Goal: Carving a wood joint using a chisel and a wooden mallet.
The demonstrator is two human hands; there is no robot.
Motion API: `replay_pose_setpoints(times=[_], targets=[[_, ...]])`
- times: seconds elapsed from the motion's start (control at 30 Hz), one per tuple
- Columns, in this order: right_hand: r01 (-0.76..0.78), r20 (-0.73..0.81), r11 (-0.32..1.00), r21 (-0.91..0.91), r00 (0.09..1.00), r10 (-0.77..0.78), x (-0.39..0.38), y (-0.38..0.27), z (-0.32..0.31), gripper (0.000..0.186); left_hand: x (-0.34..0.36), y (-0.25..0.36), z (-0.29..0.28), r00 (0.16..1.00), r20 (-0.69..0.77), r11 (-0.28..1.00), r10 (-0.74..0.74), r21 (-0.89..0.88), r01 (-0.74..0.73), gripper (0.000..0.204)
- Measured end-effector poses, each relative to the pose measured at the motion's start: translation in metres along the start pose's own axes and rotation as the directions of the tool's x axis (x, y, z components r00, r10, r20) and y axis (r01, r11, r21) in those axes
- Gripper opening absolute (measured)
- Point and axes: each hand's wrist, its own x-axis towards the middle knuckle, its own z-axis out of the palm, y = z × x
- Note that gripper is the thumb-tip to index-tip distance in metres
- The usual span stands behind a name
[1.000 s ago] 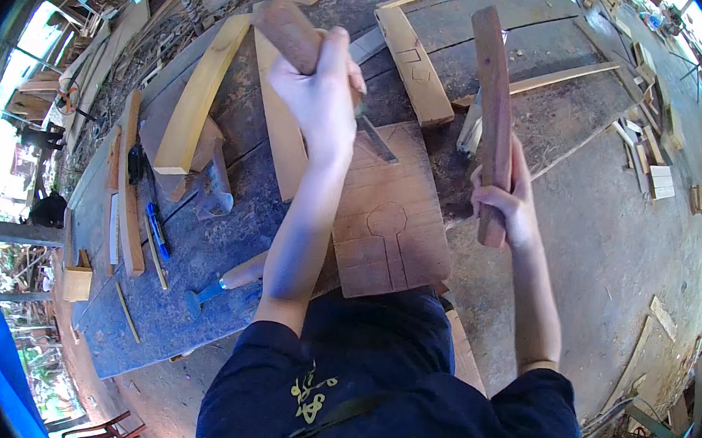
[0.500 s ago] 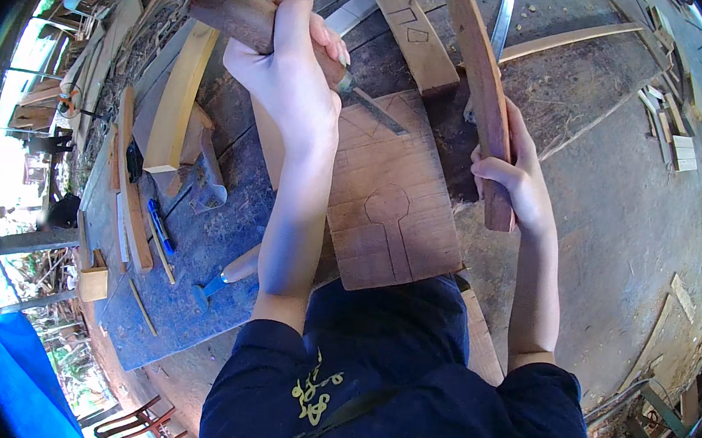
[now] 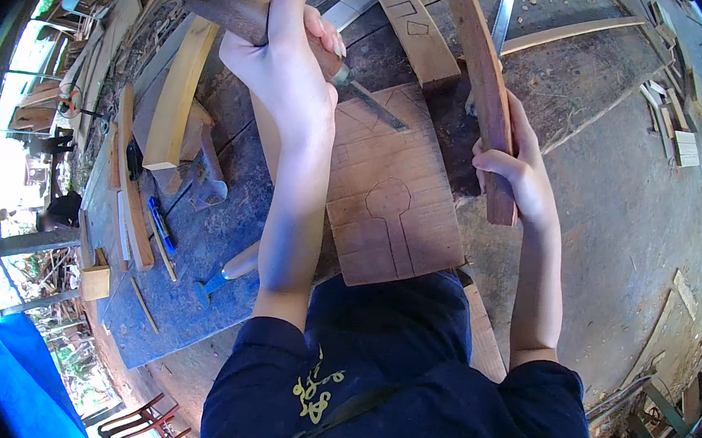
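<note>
My left hand (image 3: 292, 85) is closed around the wooden handle of a chisel (image 3: 223, 7), whose metal blade slants down to the right over the upper part of a brown board (image 3: 417, 243). A pencilled outline with a rounded head and narrow stem marks that board's lower half; fainter lines show near its top. In my right hand (image 3: 519, 168), right of the board, I grip a long dark wooden bar (image 3: 479, 61), held upright along the picture. Whether the blade tip touches the board, I cannot tell.
The worn worktable (image 3: 569, 97) carries planks (image 3: 180, 98), a marked timber piece (image 3: 410, 24), a metal strip (image 3: 500, 17), a blue marker (image 3: 161, 223) and a blue-bladed tool (image 3: 230, 275). Offcuts (image 3: 669, 124) lie rightward; a chair (image 3: 142, 419) stands lower left.
My left hand has shifted up and left, and the chisel handle now lies flatter. My right hand and bar sit slightly higher in the picture; the surroundings have shifted a little in view.
</note>
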Motion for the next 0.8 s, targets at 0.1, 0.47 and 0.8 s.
replay_pose_setpoints(times=[0.1, 0.47, 0.8], targets=[[0.010, -0.013, 1.000, -0.014, 1.000, -0.010, 0.000, 0.002, -0.002, 0.089, 0.000, -0.004, -0.001, 1.000, 0.009, 1.000, -0.015, 0.017, 0.015, 0.017], [0.000, -0.004, 0.999, -0.048, 1.000, 0.000, 0.001, 0.002, -0.002, 0.088, 0.015, -0.010, -0.014, 0.995, -0.041, 0.996, -0.090, -0.004, 0.090, 0.020], [-0.020, -0.007, 1.000, -0.018, 1.000, 0.020, 0.001, -0.002, 0.002, 0.087, 0.005, -0.006, -0.004, 1.000, -0.008, 1.000, -0.024, 0.017, 0.024, 0.022]])
